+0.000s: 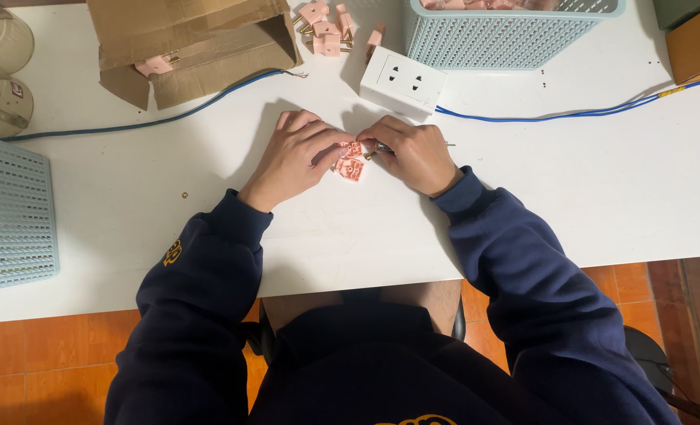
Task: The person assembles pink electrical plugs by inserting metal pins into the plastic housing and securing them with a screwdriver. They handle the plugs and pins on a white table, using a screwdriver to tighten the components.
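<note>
While both hands pinch it, the small plug part (351,167) looks salmon-pink, squarish.

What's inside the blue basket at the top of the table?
Pink pieces show at the top of the light blue basket, like the small pink parts lying beside it on the white table. The picture edge cuts off most of the inside, and the mesh wall hides the rest.

matt white table (169,197), smooth pink plastic part (351,167), rough brown cardboard box (193,39), perforated plastic basket (491,35).
</note>
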